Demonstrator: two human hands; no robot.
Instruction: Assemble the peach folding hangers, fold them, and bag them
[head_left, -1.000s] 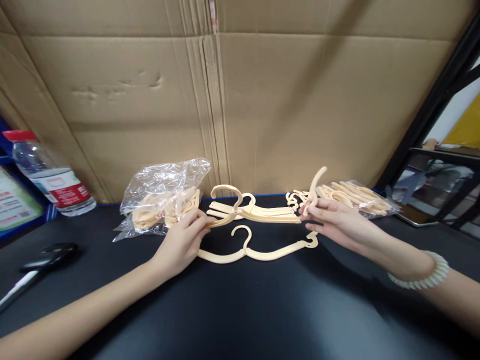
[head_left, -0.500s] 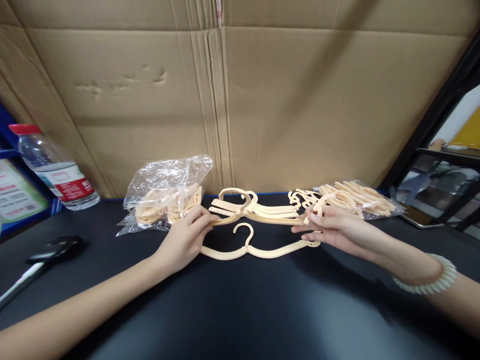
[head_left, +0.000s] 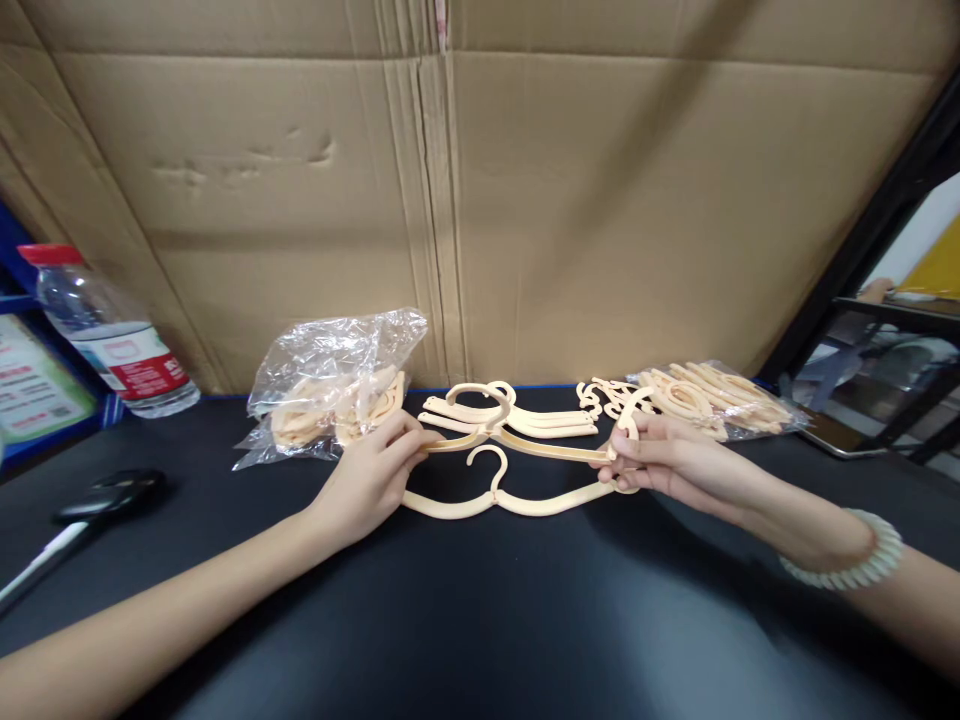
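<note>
A cream plastic clothes hanger (head_left: 555, 450) is raised between my hands, its hook upward. My left hand (head_left: 379, 475) pinches the left end, which the fingers cover. At the other end my right hand (head_left: 675, 465) is closed on the hanger's tip together with a curved hook piece (head_left: 637, 405), thumb against the joint. Whether the two are joined I cannot tell. Just in front, a second cream hanger (head_left: 547, 507) lies on the black table, its left end hidden by my left hand. Behind the raised one rests a stack of hangers (head_left: 551, 424).
Several small loose hooks (head_left: 589, 400) lie beside the stack. Clear plastic bags of cream parts stand left (head_left: 337, 345) and right (head_left: 742, 395). At the left are a water bottle (head_left: 142, 360) and a black device (head_left: 112, 495) with a white cable. A cardboard wall (head_left: 637, 200) closes off the back.
The held hanger has come slightly lower and nearer. My right hand has shifted down, with the hook piece now more upright at the hanger's tip. My left hand keeps its grip.
</note>
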